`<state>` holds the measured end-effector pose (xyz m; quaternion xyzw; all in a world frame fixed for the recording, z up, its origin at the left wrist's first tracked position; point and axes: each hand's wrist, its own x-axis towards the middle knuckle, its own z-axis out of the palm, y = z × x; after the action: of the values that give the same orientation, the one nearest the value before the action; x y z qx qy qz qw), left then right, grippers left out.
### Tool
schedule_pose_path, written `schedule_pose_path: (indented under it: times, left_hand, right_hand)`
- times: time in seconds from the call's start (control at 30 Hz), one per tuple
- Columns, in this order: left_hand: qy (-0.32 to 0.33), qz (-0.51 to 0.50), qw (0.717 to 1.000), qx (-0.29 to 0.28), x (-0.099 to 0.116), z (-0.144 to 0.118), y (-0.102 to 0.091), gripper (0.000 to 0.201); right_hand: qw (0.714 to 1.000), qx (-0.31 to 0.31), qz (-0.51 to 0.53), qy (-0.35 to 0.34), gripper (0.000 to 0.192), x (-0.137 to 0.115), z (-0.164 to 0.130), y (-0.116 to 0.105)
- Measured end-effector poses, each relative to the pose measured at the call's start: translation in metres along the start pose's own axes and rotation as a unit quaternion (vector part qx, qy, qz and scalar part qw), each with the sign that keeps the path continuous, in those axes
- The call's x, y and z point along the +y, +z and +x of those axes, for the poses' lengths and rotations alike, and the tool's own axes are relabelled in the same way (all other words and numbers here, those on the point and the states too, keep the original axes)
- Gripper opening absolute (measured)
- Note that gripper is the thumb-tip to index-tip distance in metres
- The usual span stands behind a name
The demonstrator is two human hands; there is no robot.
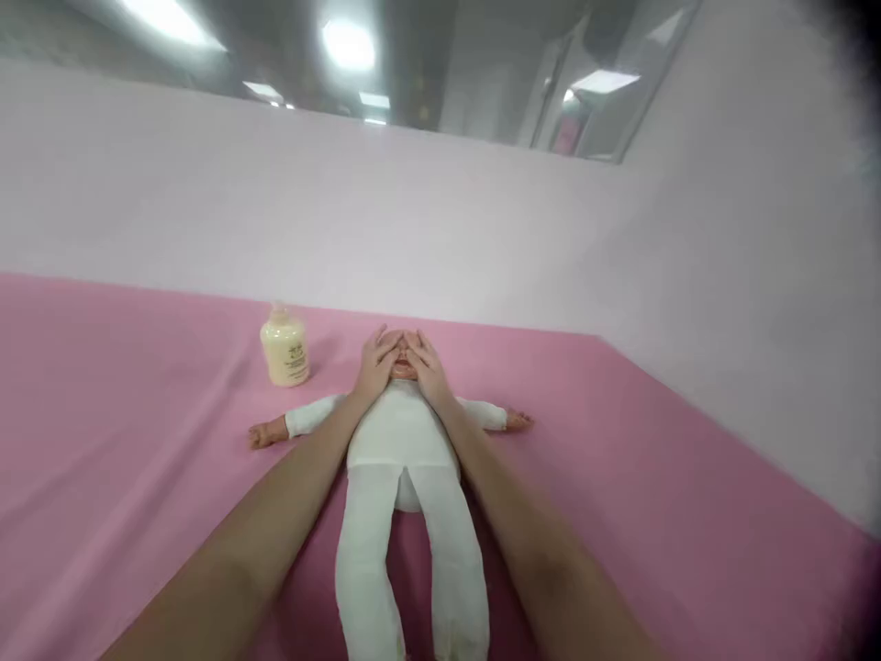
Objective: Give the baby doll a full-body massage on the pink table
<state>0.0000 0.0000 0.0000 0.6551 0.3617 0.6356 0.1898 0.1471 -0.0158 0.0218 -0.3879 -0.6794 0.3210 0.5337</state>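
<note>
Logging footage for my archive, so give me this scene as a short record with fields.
Doll: on its back, arms spread, white body
Left hand: on one side of the doll's face, fingers extended
Right hand: on the other side, fingers extended
Bottle: pale yellow, upright, left of the doll
Surface: pink
Wall: whitish, glass panel above

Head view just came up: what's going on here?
A person's bare left hand and right hand lie on either side of a doll's face, covering its eye area, mouth showing. The white-clothed doll lies on its back on a pink surface, arms out. A pale yellow bottle stands off to the left.
</note>
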Motion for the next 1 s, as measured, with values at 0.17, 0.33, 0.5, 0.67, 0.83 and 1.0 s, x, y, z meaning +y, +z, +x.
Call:
schedule_pose_path:
  times: [0.17,0.33,0.5,0.67,0.83,1.0]
  left_hand:
    - [-0.025,0.016,1.000,-0.008,0.002,-0.003,-0.001,0.037]
    - [-0.052,0.049,0.997,-0.013,0.002,-0.004,-0.002,0.041]
    - [-0.052,0.055,0.997,-0.020,0.004,-0.004,-0.002,0.042]
    - [-0.061,0.051,0.997,-0.018,0.004,-0.005,-0.002,0.042]
    - [-0.058,0.049,0.997,-0.017,0.002,-0.004,-0.002,0.042]
    - [-0.048,0.048,0.998,-0.018,0.003,-0.003,-0.002,0.042]
  right_hand:
    - [0.999,-0.010,-0.006,-0.041,0.060,-0.003,0.001,-0.001]
    - [0.998,-0.009,-0.022,-0.053,0.055,-0.005,-0.002,-0.002]
    - [0.998,-0.003,-0.025,-0.050,0.052,-0.004,-0.003,0.000]
    - [0.999,-0.001,-0.025,-0.035,0.048,-0.004,-0.004,0.000]
    - [0.999,-0.005,-0.032,-0.017,0.049,-0.007,-0.006,0.000]
    - [0.999,-0.018,-0.036,-0.028,0.051,-0.012,-0.005,-0.001]
